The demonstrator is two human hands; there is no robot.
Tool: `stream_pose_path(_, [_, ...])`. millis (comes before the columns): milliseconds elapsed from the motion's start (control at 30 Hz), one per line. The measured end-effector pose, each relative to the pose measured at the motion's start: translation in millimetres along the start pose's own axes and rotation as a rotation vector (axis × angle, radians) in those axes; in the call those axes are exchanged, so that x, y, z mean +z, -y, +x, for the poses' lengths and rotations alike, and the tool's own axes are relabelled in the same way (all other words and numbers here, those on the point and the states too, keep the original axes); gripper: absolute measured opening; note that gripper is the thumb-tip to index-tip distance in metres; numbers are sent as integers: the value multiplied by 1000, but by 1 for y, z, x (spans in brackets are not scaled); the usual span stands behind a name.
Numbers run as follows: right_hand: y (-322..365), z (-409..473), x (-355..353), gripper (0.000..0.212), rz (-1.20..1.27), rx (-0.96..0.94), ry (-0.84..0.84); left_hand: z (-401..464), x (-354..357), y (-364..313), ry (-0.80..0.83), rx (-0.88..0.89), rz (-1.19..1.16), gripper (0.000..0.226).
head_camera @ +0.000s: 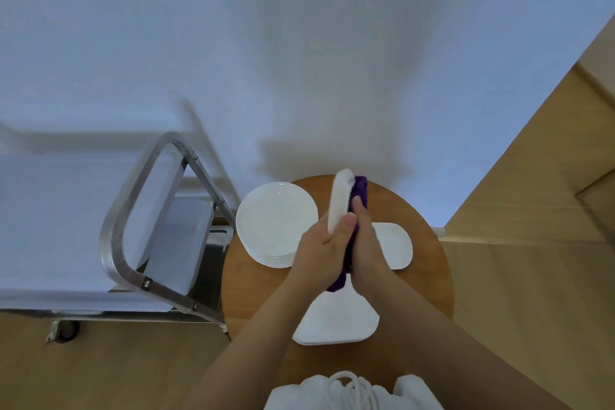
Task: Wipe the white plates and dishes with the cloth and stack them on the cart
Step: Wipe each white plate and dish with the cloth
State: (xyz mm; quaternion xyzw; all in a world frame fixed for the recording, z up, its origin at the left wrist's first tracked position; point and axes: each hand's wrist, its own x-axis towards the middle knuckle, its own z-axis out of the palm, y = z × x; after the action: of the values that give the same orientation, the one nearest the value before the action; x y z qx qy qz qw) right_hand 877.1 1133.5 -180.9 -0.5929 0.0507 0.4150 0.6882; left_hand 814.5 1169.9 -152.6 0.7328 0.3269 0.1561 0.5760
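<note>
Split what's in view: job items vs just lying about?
Job:
left hand gripping held white dish
right hand with purple cloth
round plate stack
rounded-square dishes
steel cart

Idle:
round wooden table
white cord

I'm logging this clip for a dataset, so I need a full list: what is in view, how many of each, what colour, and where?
Held dish: one, white, raised edge-on above the table.
Cloth: one, purple, pressed against the held dish.
Round plates: one stack, count unclear, white, table's left side.
Rounded-square dishes: white, one on the right, one stack near the front.
Table: one, round, wooden.
Cart: one, metal frame, pale shelves, left of the table.
Wall: white.
Left hand: grips the held dish.
Right hand: holds the cloth.
</note>
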Motion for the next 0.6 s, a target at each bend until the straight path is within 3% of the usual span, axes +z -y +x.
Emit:
stream_pose_path(67, [19,-10,-10,54,148,61,162,5,-9,1,127,186,369,42])
stream_pose_path(167, [47,-17,-24,53,180,78,344,13,-20,2,279,275,876,60])
stream_pose_path(300, [56,-16,-29,18,69,105,182,18,-31,5,316,330,1093,78])
stream_pose_path(367, [54,-15,-34,9,31,121,86,15,-39,9,247,269,939,73])
stream_pose_path(467, [51,-12,-42,11,40,112,20,13,-45,11,-162,128,453,69])
stream_pose_path(533, [47,-11,-45,15,9,87,31,17,-47,3,-275,-208,-95,63])
stream_pose_path(600, [41,-12,-43,19,-60,51,97,20,-48,0,-189,-454,-743,42])
